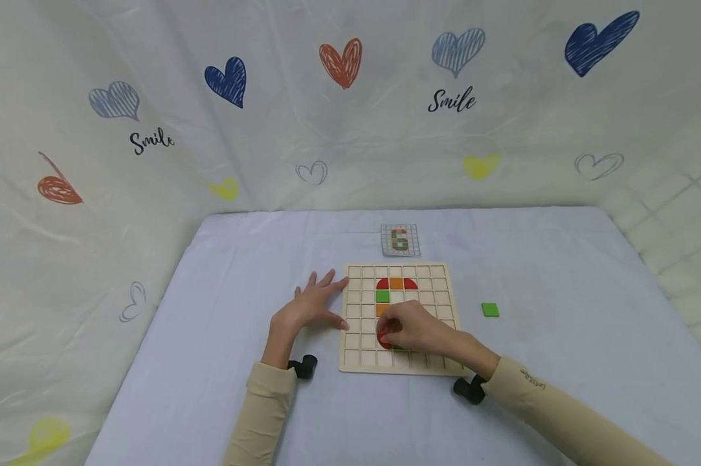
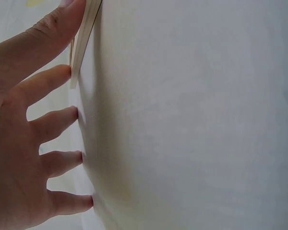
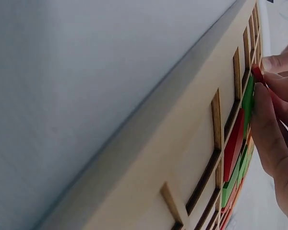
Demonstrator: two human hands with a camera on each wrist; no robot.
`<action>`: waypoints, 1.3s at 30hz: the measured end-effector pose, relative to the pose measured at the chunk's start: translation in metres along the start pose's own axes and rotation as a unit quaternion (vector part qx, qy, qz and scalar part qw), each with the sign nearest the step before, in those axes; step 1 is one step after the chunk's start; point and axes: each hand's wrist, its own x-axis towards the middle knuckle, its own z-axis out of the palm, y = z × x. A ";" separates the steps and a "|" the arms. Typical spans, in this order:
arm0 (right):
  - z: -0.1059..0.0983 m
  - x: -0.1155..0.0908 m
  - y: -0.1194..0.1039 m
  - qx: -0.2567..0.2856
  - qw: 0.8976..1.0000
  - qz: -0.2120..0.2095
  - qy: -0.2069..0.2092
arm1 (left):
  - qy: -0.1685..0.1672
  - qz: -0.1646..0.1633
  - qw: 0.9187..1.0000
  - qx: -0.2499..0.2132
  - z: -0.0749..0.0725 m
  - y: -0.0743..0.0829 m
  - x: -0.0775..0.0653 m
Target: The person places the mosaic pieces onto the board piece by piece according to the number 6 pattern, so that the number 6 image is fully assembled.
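A wooden grid board (image 1: 358,360) lies on the table with red, orange and green tiles in several of its squares. My right hand (image 1: 418,328) is over the lower middle of the board and pinches a red tile (image 3: 258,73) between thumb and fingertips. In the right wrist view, a green tile (image 3: 248,99) and another red tile (image 3: 234,146) sit in the grid near those fingers. My left hand (image 1: 305,309) is spread at the board's left side, its thumb and index finger touching the edge. The right hand hides some squares.
Behind the board lies a small pattern card (image 1: 400,241) printed with a coloured grid. A loose green square tile (image 1: 490,310) is on the white cloth to the board's right. A printed curtain (image 1: 385,129) hangs behind the table.
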 end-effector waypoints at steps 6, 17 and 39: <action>0.003 0.001 0.001 -0.007 1.000 -0.017 0.001 | 0.000 0.002 1.000 0.002 -0.001 0.000 0.000; 0.008 0.002 -0.001 -0.034 0.999 -0.027 0.000 | -0.003 0.000 1.000 0.004 -0.001 0.000 0.001; -0.021 -0.025 0.019 -0.021 0.999 0.023 0.044 | 0.005 -0.005 1.000 0.002 0.002 0.002 0.001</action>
